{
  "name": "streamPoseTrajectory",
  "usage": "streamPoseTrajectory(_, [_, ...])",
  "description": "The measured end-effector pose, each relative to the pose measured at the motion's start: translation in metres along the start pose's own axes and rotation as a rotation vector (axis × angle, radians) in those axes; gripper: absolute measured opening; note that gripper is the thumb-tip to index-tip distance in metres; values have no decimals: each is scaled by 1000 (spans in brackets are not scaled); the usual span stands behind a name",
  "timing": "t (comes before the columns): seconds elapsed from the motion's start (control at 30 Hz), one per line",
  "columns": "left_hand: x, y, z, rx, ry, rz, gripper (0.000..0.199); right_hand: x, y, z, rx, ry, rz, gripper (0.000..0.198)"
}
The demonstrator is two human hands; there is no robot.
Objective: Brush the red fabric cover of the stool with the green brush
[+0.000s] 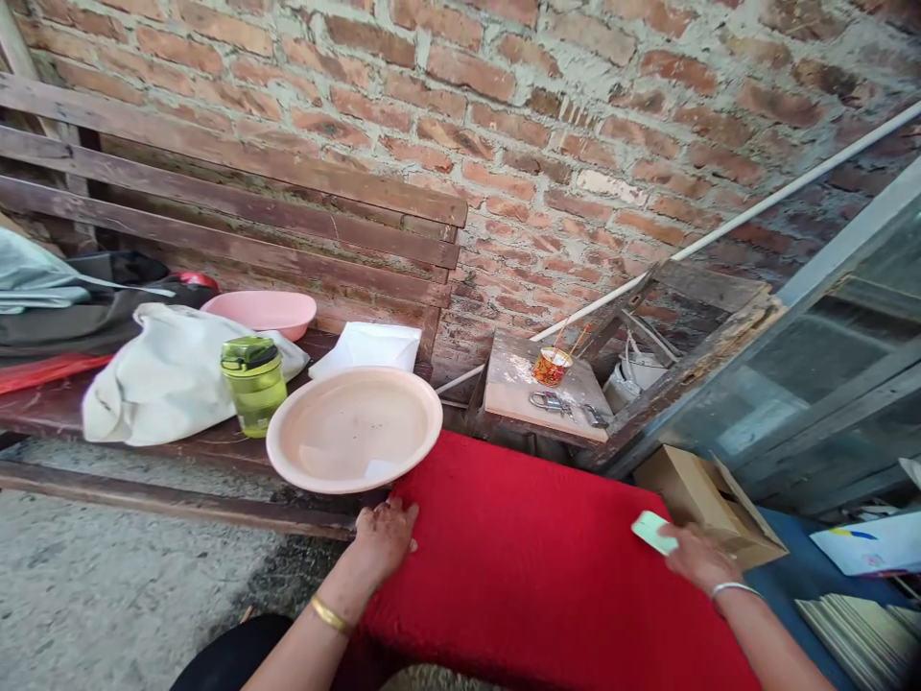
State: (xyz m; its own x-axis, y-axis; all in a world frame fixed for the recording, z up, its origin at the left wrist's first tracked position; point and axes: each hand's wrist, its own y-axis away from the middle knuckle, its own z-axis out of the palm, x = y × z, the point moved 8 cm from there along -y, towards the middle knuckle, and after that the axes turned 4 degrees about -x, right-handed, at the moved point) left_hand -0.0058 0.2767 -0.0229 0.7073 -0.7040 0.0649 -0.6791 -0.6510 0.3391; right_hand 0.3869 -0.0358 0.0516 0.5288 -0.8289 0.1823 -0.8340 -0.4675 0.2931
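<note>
At the left edge of a red cloth (547, 566), my left hand (387, 537) rests just below the basin, its fingers curled together. A tiny pale spot shows by its fingertips; I cannot tell whether that is a held piece. Over the cloth's right side, my right hand (695, 555) is closed on a pale green rectangular piece (653, 533), gripped at its right end. A pale pink round basin (352, 432) holds clear water and stands on the bench beside the cloth's far left corner.
The wooden bench (216, 230) bears a green bottle (254, 389), a white bag (162, 374), a pink bowl (263, 312) and white paper (370, 347). A small table (504, 384) holds a red tin (552, 367) and padlock (548, 401). A cardboard box (709, 504) stands right.
</note>
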Motion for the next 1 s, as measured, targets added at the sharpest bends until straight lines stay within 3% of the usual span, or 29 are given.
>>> streamPoseTrajectory(0.1, [0, -1, -1, -12, 3, 9, 51, 44, 11, -6, 28, 33, 112, 39])
streamPoseTrajectory(0.2, [-1, -4, 5, -6, -22, 20, 52, 15, 16, -10, 46, 26, 46, 45])
streamPoseTrajectory(0.27, [-2, -6, 11, 11, -41, 31, 52, -34, 18, -13, 53, 12, -68, 48])
streamPoseTrajectory(0.53, [-13, -4, 13, -11, -16, 29, 50, -281, 54, -25, 38, -88, -611, 51])
streamPoseTrajectory(0.63, [-16, -2, 9, -96, 5, 1, 51, -349, 70, -22, 7, -110, -741, 52])
streamPoseTrajectory(0.7, [-17, 1, 4, -129, 5, -22, 52, -377, 76, -19, -14, -116, -791, 53])
streamPoseTrajectory(0.77, [-15, 3, -1, -161, 7, -33, 53, -386, 75, -15, -29, -116, -805, 54])
streamPoseTrajectory(0.83, [-13, 5, -4, -177, 11, -30, 53, -378, 71, -11, -36, -113, -786, 54])
streamPoseTrajectory(0.9, [-11, 6, -7, -163, 9, -22, 53, -354, 63, -7, -35, -109, -746, 54])
streamPoseTrajectory(1.0, [-11, 6, -7, -150, 9, -19, 51, -296, 47, 2, -30, -96, -653, 53])
